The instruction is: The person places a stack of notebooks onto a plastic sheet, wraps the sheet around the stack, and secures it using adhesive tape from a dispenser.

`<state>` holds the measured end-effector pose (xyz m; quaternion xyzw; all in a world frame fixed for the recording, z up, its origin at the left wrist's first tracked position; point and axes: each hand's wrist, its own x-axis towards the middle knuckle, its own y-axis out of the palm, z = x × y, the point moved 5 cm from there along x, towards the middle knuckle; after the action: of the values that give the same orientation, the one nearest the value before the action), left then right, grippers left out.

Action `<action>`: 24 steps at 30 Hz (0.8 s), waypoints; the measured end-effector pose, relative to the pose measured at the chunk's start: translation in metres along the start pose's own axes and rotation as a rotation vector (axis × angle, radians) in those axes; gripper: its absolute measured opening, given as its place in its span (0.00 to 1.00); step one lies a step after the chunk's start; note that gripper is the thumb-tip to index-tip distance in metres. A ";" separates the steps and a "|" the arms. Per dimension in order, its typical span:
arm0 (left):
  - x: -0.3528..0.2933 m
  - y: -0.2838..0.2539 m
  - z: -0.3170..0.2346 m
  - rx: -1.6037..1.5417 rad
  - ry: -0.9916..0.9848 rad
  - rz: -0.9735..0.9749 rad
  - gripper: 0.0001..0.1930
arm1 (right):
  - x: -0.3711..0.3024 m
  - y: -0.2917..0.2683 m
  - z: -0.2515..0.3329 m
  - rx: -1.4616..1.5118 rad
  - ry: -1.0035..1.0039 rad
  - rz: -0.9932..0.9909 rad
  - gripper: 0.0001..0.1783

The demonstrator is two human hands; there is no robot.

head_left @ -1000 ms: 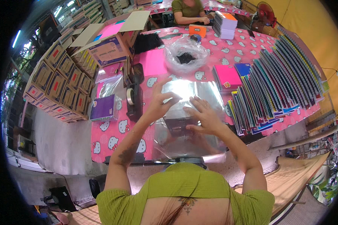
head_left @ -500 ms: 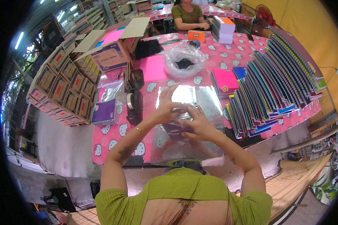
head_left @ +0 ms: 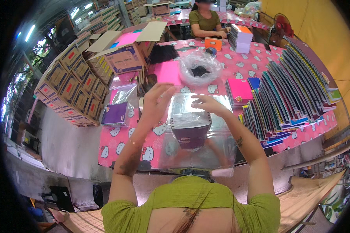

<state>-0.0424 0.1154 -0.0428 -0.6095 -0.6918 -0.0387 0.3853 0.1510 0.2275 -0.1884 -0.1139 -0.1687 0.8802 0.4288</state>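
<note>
A stack of purple spiral notebooks [head_left: 191,135] stands in front of me on clear plastic sheets [head_left: 169,155]. The white page edges and the dark spiral coil show on its upper side. My left hand [head_left: 158,101] is raised beyond the stack to the left, its fingers stretched out and holding nothing visible. Over the far right part of the plastic hovers my right hand [head_left: 209,104], fingers apart, with nothing to be seen in it. Whether its fingertips touch the shiny film is unclear.
Many spiral notebooks [head_left: 287,89] fan out on the right beside pink notebooks [head_left: 238,92]. At left lie a wrapped purple notebook pack [head_left: 115,113] and a tape dispenser partly hidden by my arm. An open carton [head_left: 124,59], a plastic bag [head_left: 200,70] and a seated co-worker [head_left: 206,23] are farther off.
Both hands have come off the purple notebook stack and moved apart, away from me. The left went up and left, the right up and slightly right. The stack now shows fully.
</note>
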 end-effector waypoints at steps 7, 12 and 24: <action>0.009 0.063 0.039 0.539 -0.002 0.366 0.12 | -0.005 0.004 0.015 0.279 -0.250 0.036 0.37; 0.005 0.026 0.057 -0.062 -0.019 0.217 0.23 | -0.007 0.014 0.031 0.030 -0.146 0.219 0.29; -0.061 0.067 0.123 -0.375 -0.392 0.635 0.22 | -0.056 -0.001 0.026 -0.125 -0.194 0.187 0.69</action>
<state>-0.0462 0.1475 -0.1922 -0.8480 -0.5107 0.0737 0.1213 0.1766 0.1787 -0.1609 -0.0702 -0.2524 0.9109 0.3188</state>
